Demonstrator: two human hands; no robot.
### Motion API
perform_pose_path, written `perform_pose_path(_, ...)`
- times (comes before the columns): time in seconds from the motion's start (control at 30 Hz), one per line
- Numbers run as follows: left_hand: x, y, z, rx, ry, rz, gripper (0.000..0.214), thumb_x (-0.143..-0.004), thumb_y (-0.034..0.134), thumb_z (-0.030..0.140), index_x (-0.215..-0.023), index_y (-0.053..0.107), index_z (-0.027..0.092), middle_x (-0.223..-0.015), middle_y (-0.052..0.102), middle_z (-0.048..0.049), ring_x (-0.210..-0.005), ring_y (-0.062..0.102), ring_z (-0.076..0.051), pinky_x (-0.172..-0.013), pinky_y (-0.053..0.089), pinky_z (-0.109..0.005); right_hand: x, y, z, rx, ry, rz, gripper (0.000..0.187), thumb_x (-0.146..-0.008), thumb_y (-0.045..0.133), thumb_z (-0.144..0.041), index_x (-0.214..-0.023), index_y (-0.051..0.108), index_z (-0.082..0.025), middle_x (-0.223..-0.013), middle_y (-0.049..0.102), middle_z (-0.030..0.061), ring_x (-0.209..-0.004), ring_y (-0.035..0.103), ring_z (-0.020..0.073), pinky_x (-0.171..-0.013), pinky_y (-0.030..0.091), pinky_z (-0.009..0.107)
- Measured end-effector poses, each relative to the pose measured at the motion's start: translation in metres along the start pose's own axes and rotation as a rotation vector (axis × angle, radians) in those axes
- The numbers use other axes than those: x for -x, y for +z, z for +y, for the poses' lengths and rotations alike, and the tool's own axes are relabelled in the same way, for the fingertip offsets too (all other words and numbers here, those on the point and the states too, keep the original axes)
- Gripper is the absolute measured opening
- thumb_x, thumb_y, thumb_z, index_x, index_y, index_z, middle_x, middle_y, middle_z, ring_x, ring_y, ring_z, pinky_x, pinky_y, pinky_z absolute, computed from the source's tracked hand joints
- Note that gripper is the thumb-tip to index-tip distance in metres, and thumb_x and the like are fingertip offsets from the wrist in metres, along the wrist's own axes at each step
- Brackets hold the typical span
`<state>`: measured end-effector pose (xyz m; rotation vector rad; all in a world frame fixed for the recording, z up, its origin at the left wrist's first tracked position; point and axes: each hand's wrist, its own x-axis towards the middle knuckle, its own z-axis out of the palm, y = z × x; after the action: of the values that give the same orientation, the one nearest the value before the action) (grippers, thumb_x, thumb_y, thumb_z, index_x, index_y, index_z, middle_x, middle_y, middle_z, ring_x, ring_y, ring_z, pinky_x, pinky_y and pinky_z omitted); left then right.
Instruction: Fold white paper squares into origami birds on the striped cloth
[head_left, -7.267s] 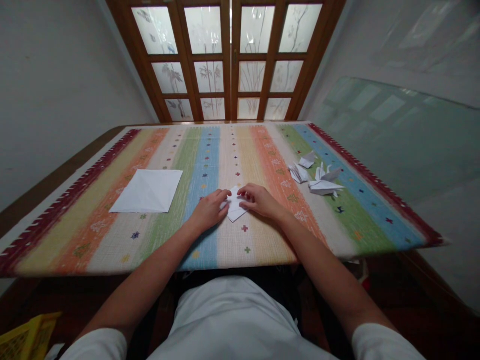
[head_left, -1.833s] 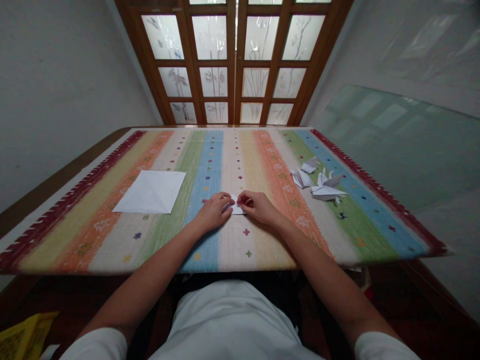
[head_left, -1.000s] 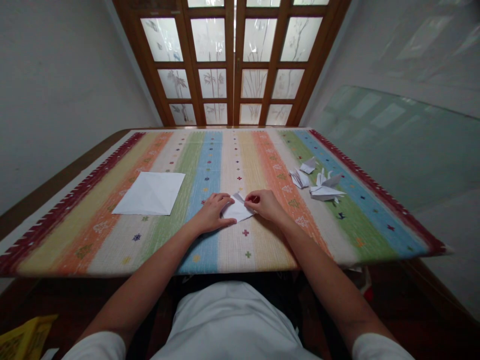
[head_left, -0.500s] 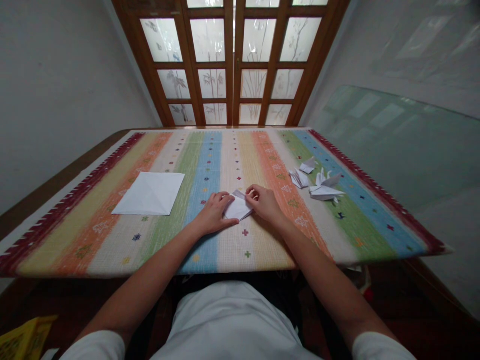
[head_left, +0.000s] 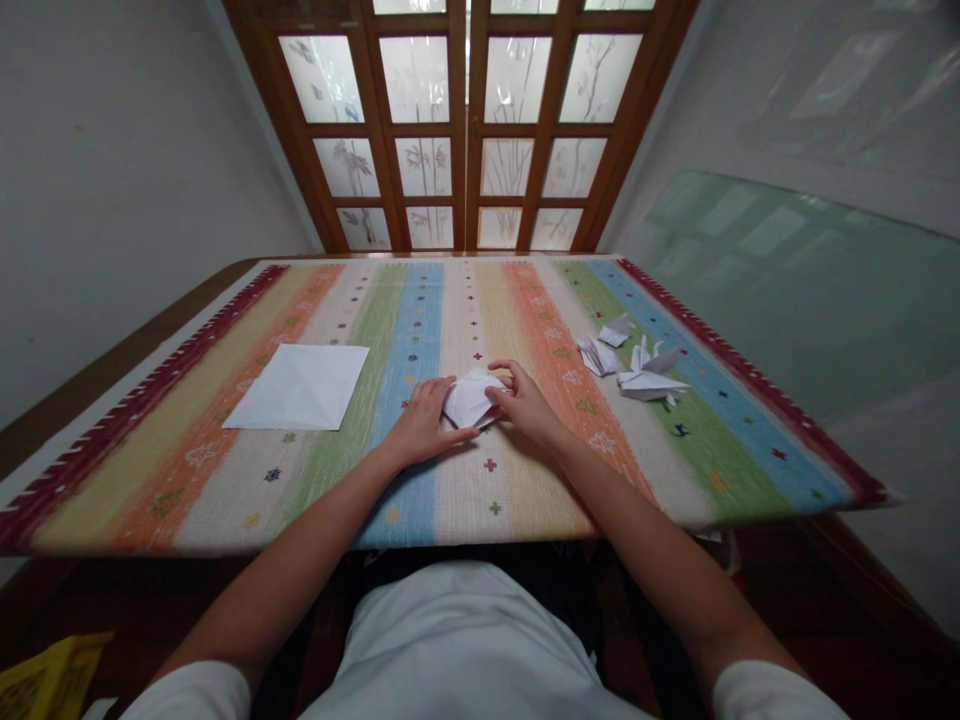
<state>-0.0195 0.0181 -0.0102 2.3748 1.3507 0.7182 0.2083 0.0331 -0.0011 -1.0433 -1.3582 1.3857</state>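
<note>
As I look down through the head camera, the person's two hands work close together near the middle of the bench (head_left: pixel 127 365), over a striped woven cloth (head_left: pixel 480 500). A folded white paper (head_left: pixel 471 398) lies on the cloth between them, on the pale stripe just right of the blue band, with its layers lifting slightly at the edges.

The left hand (head_left: pixel 427 425) is open and lies low, its fingers (head_left: pixel 433 392) spread and reaching to the paper's left side. The right hand (head_left: pixel 525 405) is arched, with its fingers (head_left: pixel 501 367) curled toward the paper's upper right edge. From here I can't tell whether they are firmly pinching it or only touching it.

Well to the left of the hands, a creased square sheet of white paper (head_left: pixel 300 386) lies flat on the cloth. To the right, an origami crane (head_left: pixel 649 385) rests just beside two smaller folded paper pieces (head_left: pixel 598 357). Beyond the far end of the bench stand glazed wooden doors (head_left: pixel 465 130), and a large glass pane (head_left: pixel 787 300) stands to the right. A yellow plastic crate (head_left: pixel 52 680) shows at the lower left, below the bench.
</note>
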Motion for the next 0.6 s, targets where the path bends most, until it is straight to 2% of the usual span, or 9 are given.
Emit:
perform_pose_path(0.13, -0.001, 0.001, 0.000, 0.011, -0.006, 0.012, 0.089, -0.084, 0.085, 0.062, -0.154, 0.048, 0.021, -0.151, 0.059, -0.0189, -0.142, 0.055, -0.038, -0.123, 0.041, -0.061, -0.002, -0.001, 0.001, -0.027, 0.048, 0.008, 0.044, -0.084, 0.078, -0.041, -0.116, 0.051, -0.027, -0.090, 0.073, -0.0013, -0.077, 0.071, 0.0185, -0.072, 0.059, 0.032)
perform_pose_path(0.27, -0.001, 0.003, -0.001, 0.019, -0.020, 0.022, 0.086, -0.086, 0.084, 0.061, -0.153, 0.049, 0.021, -0.150, 0.059, -0.0183, -0.141, 0.055, -0.038, -0.122, 0.042, -0.060, -0.003, 0.001, 0.005, -0.005, 0.035, -0.150, 0.041, -0.075, 0.088, -0.034, -0.106, 0.066, -0.021, -0.098, 0.079, 0.0061, -0.093, 0.075, 0.0232, -0.089, 0.061, 0.039)
perform_pose_path(0.37, -0.001, 0.004, 0.000, 0.024, -0.028, 0.023, 0.087, -0.085, 0.086, 0.061, -0.152, 0.050, 0.020, -0.149, 0.059, -0.0188, -0.140, 0.055, -0.037, -0.122, 0.042, -0.059, -0.002, 0.003, 0.010, 0.109, -0.029, -0.233, 0.035, -0.074, 0.085, -0.026, -0.107, 0.073, -0.018, -0.107, 0.081, 0.0095, -0.099, 0.076, 0.0244, -0.099, 0.059, 0.042)
perform_pose_path(0.5, -0.001, -0.002, 0.002, 0.050, -0.014, 0.001, 0.087, -0.083, 0.087, 0.062, -0.150, 0.052, 0.019, -0.146, 0.060, -0.0184, -0.140, 0.055, -0.037, -0.121, 0.044, -0.058, -0.001, 0.003, 0.011, 0.313, -0.153, -0.166, 0.022, -0.089, 0.072, -0.030, -0.107, 0.073, -0.017, -0.106, 0.080, 0.0111, -0.093, 0.075, 0.0227, -0.092, 0.058, 0.040)
perform_pose_path(0.6, -0.001, -0.006, 0.001, 0.072, 0.005, -0.011, 0.077, -0.089, 0.082, 0.058, -0.150, 0.053, 0.020, -0.145, 0.061, -0.0170, -0.138, 0.056, -0.035, -0.121, 0.044, -0.056, 0.002, 0.003, 0.006, 0.449, -0.230, -0.143, 0.019, -0.098, 0.064, -0.035, -0.105, 0.069, -0.018, -0.101, 0.078, 0.0092, -0.088, 0.071, 0.0203, -0.083, 0.056, 0.034)
